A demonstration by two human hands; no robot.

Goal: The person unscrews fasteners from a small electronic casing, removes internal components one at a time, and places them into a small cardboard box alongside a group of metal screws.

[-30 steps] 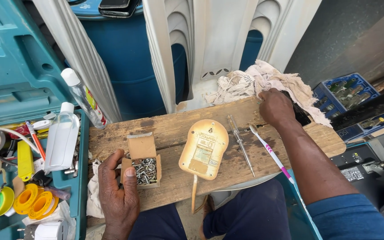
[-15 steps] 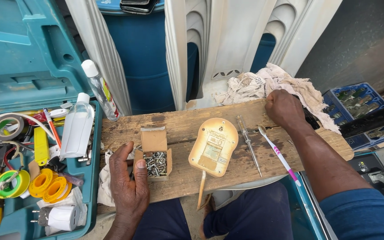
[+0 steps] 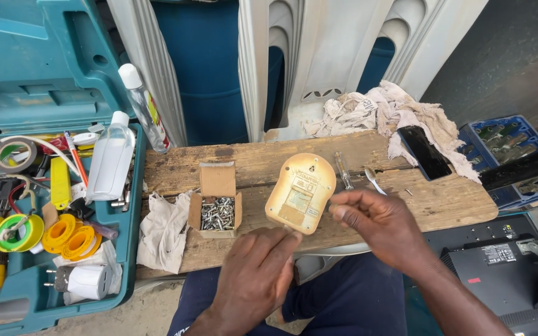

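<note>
A moment before, the person's right hand (image 3: 378, 224) had been far off by the rag pile (image 3: 384, 115) at the back corner of the wooden board (image 3: 449, 202), and the left hand (image 3: 253, 274) had been beside the little cardboard box of screws (image 3: 218, 211). Now both hands had come in to the yellow plastic gadget (image 3: 300, 193) lying flat in the middle of the board. So the work had moved to that gadget.

The left hand touched its near end with loose fingers, not gripping anything. The right hand sat just beside its right edge, fingers curled and pinched together; I could not tell if something small was in them.

A metal tool (image 3: 344, 169) and a thin pen-like tool (image 3: 372, 179) lay just behind the right hand. A black phone (image 3: 424, 151) rested on the rags. The gadget's near end lay close to the board's front edge. The open teal toolbox (image 3: 45, 93) crowded the left side, with a grey cloth (image 3: 163, 230) hanging over the edge. There was bare wood to the right.
</note>
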